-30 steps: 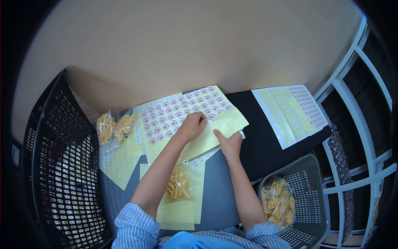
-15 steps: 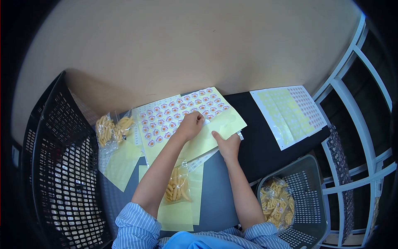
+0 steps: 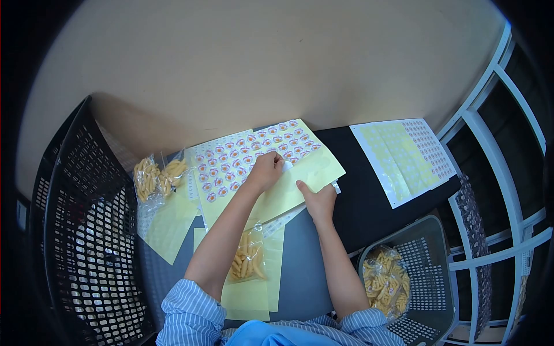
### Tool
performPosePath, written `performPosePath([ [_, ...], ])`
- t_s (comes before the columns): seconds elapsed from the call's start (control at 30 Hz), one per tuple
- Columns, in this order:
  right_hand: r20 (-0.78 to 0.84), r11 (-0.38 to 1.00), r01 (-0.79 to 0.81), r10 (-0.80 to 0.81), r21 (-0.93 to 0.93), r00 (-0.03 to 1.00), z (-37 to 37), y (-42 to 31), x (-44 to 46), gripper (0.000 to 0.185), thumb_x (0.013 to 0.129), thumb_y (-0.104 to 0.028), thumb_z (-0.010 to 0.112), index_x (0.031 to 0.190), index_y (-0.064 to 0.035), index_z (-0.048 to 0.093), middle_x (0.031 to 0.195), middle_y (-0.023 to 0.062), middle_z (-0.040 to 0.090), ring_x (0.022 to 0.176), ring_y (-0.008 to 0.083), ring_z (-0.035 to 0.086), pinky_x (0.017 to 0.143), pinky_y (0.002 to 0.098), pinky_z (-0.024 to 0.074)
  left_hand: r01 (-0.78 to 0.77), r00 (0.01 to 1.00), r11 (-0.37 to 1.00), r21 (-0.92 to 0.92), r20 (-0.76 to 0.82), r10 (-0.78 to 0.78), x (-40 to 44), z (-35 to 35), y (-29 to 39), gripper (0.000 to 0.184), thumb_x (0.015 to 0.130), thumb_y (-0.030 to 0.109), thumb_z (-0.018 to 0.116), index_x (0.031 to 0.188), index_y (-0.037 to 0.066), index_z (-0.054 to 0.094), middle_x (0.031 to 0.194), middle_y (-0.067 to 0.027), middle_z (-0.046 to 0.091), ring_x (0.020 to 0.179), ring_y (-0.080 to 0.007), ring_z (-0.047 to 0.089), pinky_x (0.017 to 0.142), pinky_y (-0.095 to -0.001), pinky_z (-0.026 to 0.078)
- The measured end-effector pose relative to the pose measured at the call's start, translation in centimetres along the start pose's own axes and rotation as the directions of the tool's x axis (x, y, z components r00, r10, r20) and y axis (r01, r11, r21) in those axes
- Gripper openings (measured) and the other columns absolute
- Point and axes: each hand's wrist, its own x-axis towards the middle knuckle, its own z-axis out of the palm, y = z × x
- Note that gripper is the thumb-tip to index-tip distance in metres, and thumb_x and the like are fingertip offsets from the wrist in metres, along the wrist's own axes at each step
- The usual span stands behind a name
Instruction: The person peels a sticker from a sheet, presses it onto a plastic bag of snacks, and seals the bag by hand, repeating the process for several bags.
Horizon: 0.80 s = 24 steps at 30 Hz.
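My left hand (image 3: 267, 173) is closed in a pinch on a small round sticker (image 3: 287, 166), whose pale back shows, at the edge of the peeled area. Under it lies a sticker sheet (image 3: 314, 167), with rows of printed round labels at its upper left and bare yellow backing at its lower right. My right hand (image 3: 319, 200) grips this sheet's near right edge, thumb on top and fingers hidden beneath. Just below my left forearm, a clear bag of yellow finger-shaped snacks (image 3: 248, 256) rests on yellow backing paper (image 3: 245, 303).
Two more snack bags (image 3: 158, 179) lie at the left beside a tall black perforated basket (image 3: 95, 248). A grey basket (image 3: 424, 271) at the right holds several filled bags. Another partly peeled sticker sheet (image 3: 398, 155) lies on the black surface, near a white metal frame (image 3: 482, 135).
Both hands keep almost the same place and grip. The sticker at my left fingertips shows slightly more of its pale back.
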Motion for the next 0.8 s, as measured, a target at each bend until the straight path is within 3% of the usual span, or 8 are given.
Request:
performPosePath([
  [0.1, -0.003, 1.000, -0.004, 0.004, 0.002, 1.000, -0.01, -0.14, -0.04, 0.032, 0.064, -0.012, 0.072, 0.088, 0.0063, 0.060, 0.085, 0.0186, 0.064, 0.079, 0.0279, 0.063, 0.071, 0.0339, 0.0480, -0.041, 0.999, 0.998, 0.038, -0.025, 0.042, 0.41, 0.19, -0.35, 0.018, 0.084, 0.014, 0.051, 0.090, -0.003, 0.055, 0.079, -0.0128, 0.059, 0.070, -0.0191, 0.055, 0.067, -0.0295, 0.044],
  [0.27, -0.011, 1.000, -0.003, 0.003, 0.008, 1.000, -0.12, -0.31, -0.08, 0.032, 0.063, -0.011, 0.072, 0.088, 0.0062, 0.060, 0.085, 0.0185, 0.064, 0.079, 0.0278, 0.063, 0.071, 0.0339, 0.0479, 0.015, 1.000, 1.000, 0.022, -0.006, -0.015, 0.40, 0.01, 0.03, 0.018, 0.083, 0.014, 0.051, 0.089, -0.002, 0.055, 0.078, -0.0128, 0.059, 0.069, -0.0191, 0.055, 0.066, -0.0298, 0.044],
  [0.33, 0.052, 0.997, -0.067, 0.069, -0.040, 0.996, -0.31, -0.60, -0.08, 0.039, 0.066, -0.010, 0.071, 0.097, 0.0068, 0.056, 0.094, 0.0164, 0.062, 0.086, 0.0215, 0.061, 0.074, 0.0305, 0.0468, 0.000, 1.000, 1.000, 0.028, -0.011, 0.000, 0.68, 0.04, -0.36, 0.018, 0.083, 0.014, 0.051, 0.088, -0.002, 0.055, 0.078, -0.0127, 0.059, 0.069, -0.0189, 0.055, 0.066, -0.0298, 0.044],
  [0.43, -0.012, 1.000, -0.007, 0.007, 0.004, 1.000, 0.08, 0.07, -0.01, 0.033, 0.063, -0.011, 0.072, 0.089, 0.0062, 0.060, 0.085, 0.0181, 0.064, 0.079, 0.0278, 0.063, 0.071, 0.0337, 0.0480, 0.000, 1.000, 1.000, 0.024, -0.018, 0.001, 0.71, -0.05, -0.33, 0.018, 0.083, 0.014, 0.051, 0.087, -0.002, 0.056, 0.078, -0.0123, 0.059, 0.069, -0.0184, 0.055, 0.065, -0.0297, 0.044],
  [0.8, -0.013, 1.000, -0.016, 0.016, -0.005, 1.000, 0.04, 0.10, -0.03, 0.034, 0.063, -0.011, 0.073, 0.089, 0.0064, 0.060, 0.085, 0.0180, 0.064, 0.079, 0.0275, 0.063, 0.071, 0.0336, 0.0480, 0.051, 0.998, 0.999, 0.007, -0.032, -0.050, 0.68, -0.23, -0.26, 0.021, 0.084, 0.018, 0.051, 0.088, -0.002, 0.056, 0.078, -0.0117, 0.060, 0.068, -0.0178, 0.056, 0.064, -0.0293, 0.045],
])
